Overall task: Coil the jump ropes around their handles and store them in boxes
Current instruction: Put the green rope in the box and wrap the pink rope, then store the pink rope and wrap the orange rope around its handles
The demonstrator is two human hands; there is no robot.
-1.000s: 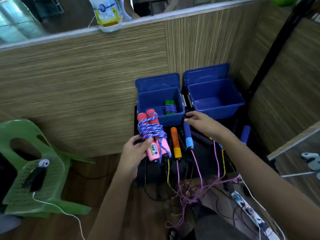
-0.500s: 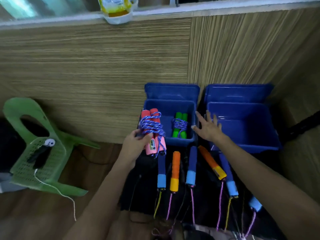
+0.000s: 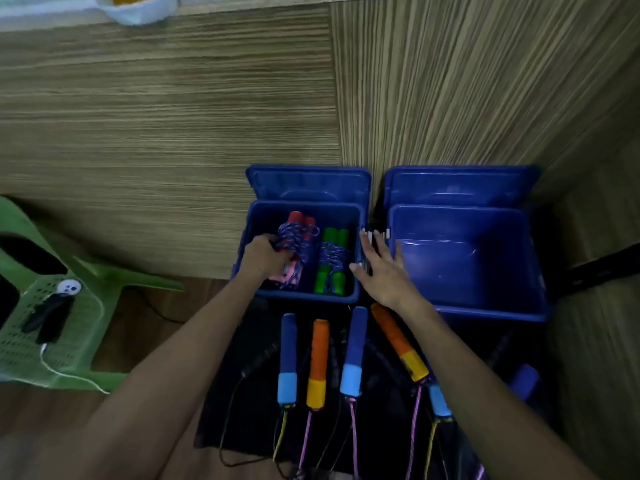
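My left hand [image 3: 264,257] grips a coiled jump rope with pink and red handles [image 3: 297,244], wound in blue-purple cord, down inside the left blue box [image 3: 304,296]. A coiled rope with green handles [image 3: 331,261] lies beside it in the same box. My right hand [image 3: 382,268] is flat with spread fingers on the rim between that box and the right blue box [image 3: 485,310], which holds nothing. In front of the boxes lie loose handles on a dark mat: a blue one [image 3: 288,358], an orange one [image 3: 318,363], another blue [image 3: 353,355], another orange [image 3: 400,342].
Both box lids [image 3: 308,183] stand open against the wood-grain partition [image 3: 173,116]. A green plastic chair [image 3: 52,323] with a black device and white cable lies tipped at the left. Uncoiled cords [image 3: 351,431] trail toward me from the handles. Another blue handle [image 3: 524,381] lies at the right.
My left hand has carried the pink-handled coiled rope from in front of the left box down into it. My right hand shifted slightly onto the box rims. The view tilted down.
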